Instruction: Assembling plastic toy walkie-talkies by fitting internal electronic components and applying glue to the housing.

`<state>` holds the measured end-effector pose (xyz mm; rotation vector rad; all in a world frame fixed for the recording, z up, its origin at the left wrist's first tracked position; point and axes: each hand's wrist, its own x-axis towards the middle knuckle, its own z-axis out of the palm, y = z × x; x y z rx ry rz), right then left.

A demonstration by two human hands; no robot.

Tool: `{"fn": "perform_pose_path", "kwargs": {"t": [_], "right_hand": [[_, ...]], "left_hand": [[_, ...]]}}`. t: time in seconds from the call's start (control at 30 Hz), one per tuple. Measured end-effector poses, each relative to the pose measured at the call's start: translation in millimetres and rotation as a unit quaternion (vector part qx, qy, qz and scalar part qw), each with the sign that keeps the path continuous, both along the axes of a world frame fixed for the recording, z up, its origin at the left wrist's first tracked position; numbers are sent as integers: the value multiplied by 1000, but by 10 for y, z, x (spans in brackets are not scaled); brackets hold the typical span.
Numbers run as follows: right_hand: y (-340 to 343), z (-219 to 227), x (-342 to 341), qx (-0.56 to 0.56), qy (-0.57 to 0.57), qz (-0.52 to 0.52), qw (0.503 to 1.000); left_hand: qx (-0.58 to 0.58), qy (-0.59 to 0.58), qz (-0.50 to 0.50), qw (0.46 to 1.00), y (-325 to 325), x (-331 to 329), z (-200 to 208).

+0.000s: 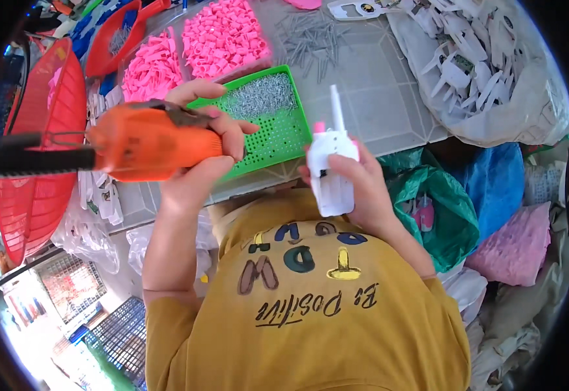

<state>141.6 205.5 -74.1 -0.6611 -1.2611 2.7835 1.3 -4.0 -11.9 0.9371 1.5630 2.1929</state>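
Screwdriver [147,140], orange, powered, is gripped in the left hand [200,153]: fingers wrapped fully round the barrel, thumb over the top, black cord end pointing away to the left. It lies just left of the green tray [294,133], its nose overlapping the tray's near-left edge in this view. The bit itself cannot be made out.

White plastic toy [330,166], with a thin upright stem and a small pink cap, is held in the right hand [363,189], just right of the green tray's near corner. Fingers curl round its lower body from behind, closed on it; the front face is left bare.

Judgement on handling: the toy looks light, hollow and rigid, a smooth moulded shell, likely slippery. The stem looks thin enough to snap, so the broad lower body is the place to hold. The screwdriver looks heavier and stiff; mid-barrel grip suits it.

Green tray carries a heap of small metal screws [258,94] at its far end. Pink plastic pieces [222,36] lie beyond the tray; a sack of white parts [480,65] sits well to its right.
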Motion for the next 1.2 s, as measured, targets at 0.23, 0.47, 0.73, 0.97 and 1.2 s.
{"fn": "perform_pose_path", "kwargs": {"t": [0.23, 0.47, 0.73, 0.97, 1.2], "right_hand": [[21, 19, -12, 17, -26, -100, 995], [154, -279, -76, 1, -34, -48, 998], [208, -344, -67, 12, -41, -38, 998], [194, -298, -85, -34, -61, -28, 997], [211, -210, -95, -35, -67, -45, 996]], "left_hand": [[-1, -3, 25, 1000, 52, 145, -362], [6, 4, 17, 1000, 48, 104, -428], [-17, 52, 28, 998, 100, 139, -377], [27, 70, 91, 993, 494, 332, 173], [73, -30, 40, 996, 1145, 241, 123]]}}
